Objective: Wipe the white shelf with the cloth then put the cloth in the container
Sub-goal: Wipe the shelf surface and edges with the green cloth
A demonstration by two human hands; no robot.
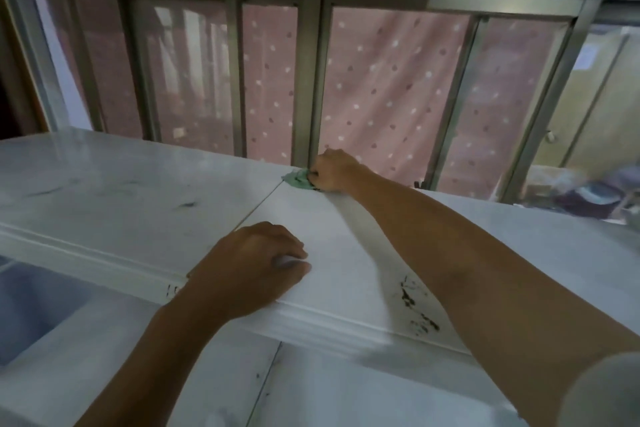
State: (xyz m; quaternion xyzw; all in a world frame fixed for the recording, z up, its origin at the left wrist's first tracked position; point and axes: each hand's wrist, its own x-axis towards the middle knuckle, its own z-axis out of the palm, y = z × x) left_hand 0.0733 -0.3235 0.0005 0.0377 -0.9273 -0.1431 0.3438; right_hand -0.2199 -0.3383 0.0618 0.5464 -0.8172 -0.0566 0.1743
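Note:
The white shelf (pixel 131 191) is the flat top of a white cabinet, stretching across the view, with dark smudges near its front edge. A small green cloth (pixel 297 179) is bunched at the shelf's far edge, pressed down under my right hand (pixel 333 170), whose arm reaches across the top from the lower right. My left hand (pixel 254 265) rests palm down on the near front edge, fingers curled, holding nothing. No container is in view.
Grey metal bars (pixel 313 80) of a bed frame rise right behind the shelf, with a pink dotted curtain (pixel 388 90) beyond. Black marks (pixel 415 308) stain the front right of the top. A seam (pixel 258 208) divides the shelf panels. Clutter lies at the far right (pixel 585 191).

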